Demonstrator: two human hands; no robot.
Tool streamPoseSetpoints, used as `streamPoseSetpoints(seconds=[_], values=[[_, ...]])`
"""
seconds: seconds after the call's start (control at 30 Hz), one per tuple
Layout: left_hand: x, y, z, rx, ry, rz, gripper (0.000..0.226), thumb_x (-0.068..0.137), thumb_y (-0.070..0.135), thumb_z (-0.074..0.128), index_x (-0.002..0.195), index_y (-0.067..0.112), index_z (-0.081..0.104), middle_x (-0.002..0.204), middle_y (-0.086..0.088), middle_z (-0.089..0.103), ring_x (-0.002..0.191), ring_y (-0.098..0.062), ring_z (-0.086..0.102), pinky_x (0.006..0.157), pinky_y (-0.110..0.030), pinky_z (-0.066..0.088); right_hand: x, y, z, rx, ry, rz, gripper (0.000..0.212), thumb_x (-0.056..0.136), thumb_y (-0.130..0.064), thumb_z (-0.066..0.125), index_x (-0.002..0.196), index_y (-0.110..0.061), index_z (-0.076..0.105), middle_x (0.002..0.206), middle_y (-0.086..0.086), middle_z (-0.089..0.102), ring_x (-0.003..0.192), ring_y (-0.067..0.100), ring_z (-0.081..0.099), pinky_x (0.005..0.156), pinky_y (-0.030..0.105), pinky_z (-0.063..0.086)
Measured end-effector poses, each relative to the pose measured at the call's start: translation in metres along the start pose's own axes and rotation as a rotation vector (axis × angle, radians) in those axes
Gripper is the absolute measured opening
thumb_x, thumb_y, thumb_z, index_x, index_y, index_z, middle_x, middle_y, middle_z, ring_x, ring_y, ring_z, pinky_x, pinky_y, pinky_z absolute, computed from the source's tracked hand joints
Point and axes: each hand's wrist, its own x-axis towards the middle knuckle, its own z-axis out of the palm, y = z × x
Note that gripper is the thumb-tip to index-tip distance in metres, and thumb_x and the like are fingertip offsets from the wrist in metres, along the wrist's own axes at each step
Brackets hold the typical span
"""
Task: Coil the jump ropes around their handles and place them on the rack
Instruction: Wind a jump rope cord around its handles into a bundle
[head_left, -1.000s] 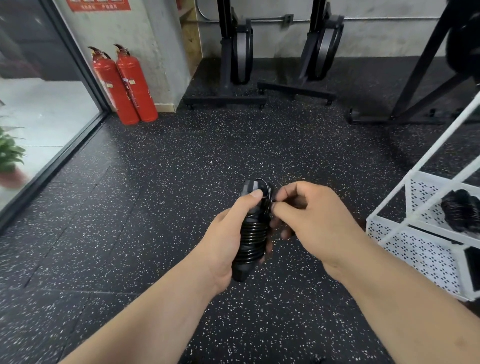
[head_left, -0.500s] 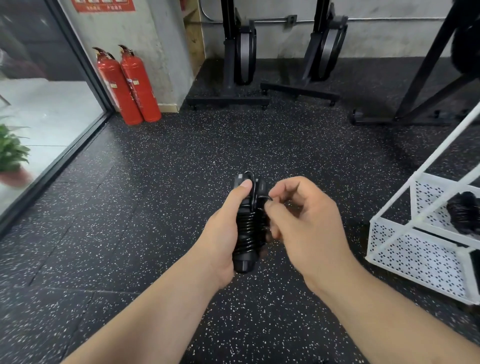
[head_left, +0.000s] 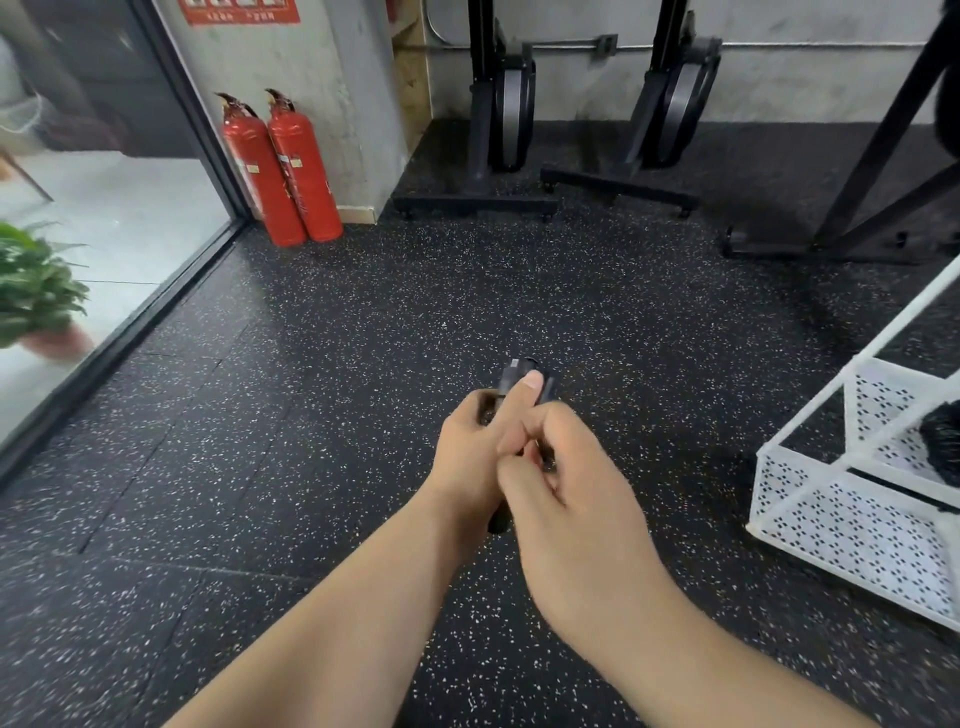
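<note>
A black jump rope, coiled round its paired handles, stands nearly upright in front of me. My left hand grips the bundle, thumb laid up along its top end. My right hand lies over the coils from the right, its fingers curled on the rope; most of the bundle is hidden under both hands. Only the handle tips and the bottom end show. The white perforated rack stands at the right edge, with another dark coiled bundle on an upper shelf.
Speckled black rubber floor stretches ahead. Two red fire extinguishers stand by the wall at back left beside a glass door. Black machine frames line the back wall. A potted plant sits behind the glass at left.
My right hand has moved from pinching the rope end beside the handle tops to covering the coils lower down. The hands have closed together, hiding the coiled part.
</note>
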Motion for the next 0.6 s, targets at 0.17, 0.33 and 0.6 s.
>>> streamPoseSetpoints(seconds=[0.17,0.33,0.6], values=[[-0.005,0.008,0.000,-0.043,-0.036,0.009,0.066,0.091,0.065,0.073,0.114,0.003,0.074,0.088,-0.015,0.073,0.072,-0.028,0.066,0.066,-0.038,0.056,0.046,0.023,-0.033,0.492,0.050,0.278,0.011,0.100,-0.011,0.062,0.094,-0.020,0.059,0.066,-0.006,0.052,0.051,0.007,0.039,0.046,0.024,0.032],[-0.015,0.003,0.016,-0.051,-0.099,0.022,0.068,0.100,0.074,0.048,0.102,0.015,0.081,0.092,-0.014,0.078,0.074,-0.028,0.068,0.073,-0.040,0.060,0.074,0.049,-0.036,0.852,0.064,0.505,0.019,0.092,-0.008,0.060,0.077,-0.017,0.054,0.055,-0.006,0.046,0.048,0.012,0.028,0.054,0.032,0.022],[-0.014,-0.001,0.014,0.134,-0.034,0.140,0.026,0.112,0.052,0.044,0.121,0.040,0.065,0.106,0.011,0.075,0.092,-0.003,0.070,0.073,-0.024,0.055,0.063,0.049,-0.029,0.345,0.174,0.250,0.031,0.111,-0.044,0.049,0.108,-0.029,0.076,0.099,-0.010,0.078,0.088,0.008,0.070,0.082,0.031,0.054]])
